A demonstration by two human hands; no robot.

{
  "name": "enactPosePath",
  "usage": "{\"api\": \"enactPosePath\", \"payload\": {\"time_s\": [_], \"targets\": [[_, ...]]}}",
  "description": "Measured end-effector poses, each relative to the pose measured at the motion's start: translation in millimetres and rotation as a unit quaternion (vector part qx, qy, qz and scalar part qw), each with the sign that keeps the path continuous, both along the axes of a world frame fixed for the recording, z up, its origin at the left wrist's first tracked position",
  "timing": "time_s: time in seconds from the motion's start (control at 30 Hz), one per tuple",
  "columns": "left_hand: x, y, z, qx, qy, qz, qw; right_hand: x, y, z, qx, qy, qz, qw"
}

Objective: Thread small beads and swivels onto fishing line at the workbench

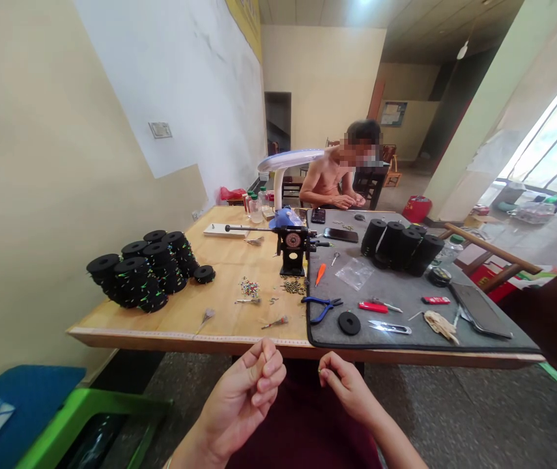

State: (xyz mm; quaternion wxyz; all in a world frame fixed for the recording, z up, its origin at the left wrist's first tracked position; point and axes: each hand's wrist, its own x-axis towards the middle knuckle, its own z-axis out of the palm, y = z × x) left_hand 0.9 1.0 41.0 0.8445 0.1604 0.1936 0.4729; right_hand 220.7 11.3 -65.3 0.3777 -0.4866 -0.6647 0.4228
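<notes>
In front of the table's near edge, my left hand (pixel 243 397) is closed in a pinch, thumb against the fingers; whatever it grips is too small to make out. To its right, my right hand (pixel 349 391) is also pinched closed, with a tiny green piece (pixel 320 371) showing at the fingertips. The hands are apart from each other. Just beyond them on the table lie a thin tool with a bristly-looking end (pixel 276 322), a black foam ring (pixel 349 323), blue-handled pliers (pixel 324 308) and small thread snips (pixel 389 327).
Stacks of black foam spools (pixel 144 267) stand on the wooden table's left; more black spools (pixel 400 244) sit on the grey mat (pixel 278 407). A black winding device (pixel 292 251), a lamp (pixel 288 159), beads (pixel 249 286) and phones lie between. Another person (pixel 329 179) sits opposite.
</notes>
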Motion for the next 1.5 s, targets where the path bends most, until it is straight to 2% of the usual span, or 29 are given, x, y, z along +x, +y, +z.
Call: {"api": "enactPosePath", "payload": {"time_s": [0.2,0.33,0.47,0.6,0.73,0.9,1.0,1.07,1.17,1.33,1.43,1.5], "targets": [[12.5,10.4,-1.1,0.061,0.128,0.002,0.990,3.2,0.8,-2.9,-0.034,0.029,-0.031,0.999],[23.2,16.2,-5.8,0.126,0.210,-0.009,0.970,3.4,0.2,8.0,-0.051,0.085,-0.058,0.993],[29.3,13.6,-12.7,0.217,0.337,-0.003,0.916,-12.2,-7.0,35.6,-0.087,0.204,-0.024,0.975],[25.5,7.7,-19.7,0.297,0.430,0.055,0.851,-37.6,-14.0,54.6,-0.096,0.229,0.028,0.968],[16.3,4.4,-34.5,0.304,0.477,0.108,0.817,-53.5,-13.7,44.9,-0.116,0.176,0.042,0.977],[10.6,2.3,-59.8,0.273,0.492,0.106,0.820,-60.2,-10.4,21.3,-0.077,0.070,0.021,0.994],[8.1,7.4,-65.5,0.265,0.487,0.095,0.827,-62.2,-7.6,12.2,-0.100,0.085,0.010,0.991],[2.1,16.1,-64.9,0.269,0.494,0.113,0.819,-62.6,-5.2,6.1,-0.130,0.129,-0.003,0.983],[-18.7,34.7,-62.2,0.281,0.547,0.191,0.765,-61.6,-1.9,-5.1,-0.161,0.196,-0.021,0.967],[-79.0,62.5,-67.0,0.254,0.666,0.332,0.618,-59.2,0.5,-22.4,-0.190,0.236,-0.031,0.952],[-110.6,73.7,-74.9,0.233,0.728,0.366,0.530,-59.8,1.9,-27.7,-0.212,0.247,-0.036,0.945],[-120.2,79.8,-79.3,0.229,0.764,0.367,0.479,-60.8,3.3,-29.4,-0.222,0.254,-0.037,0.941]]}}
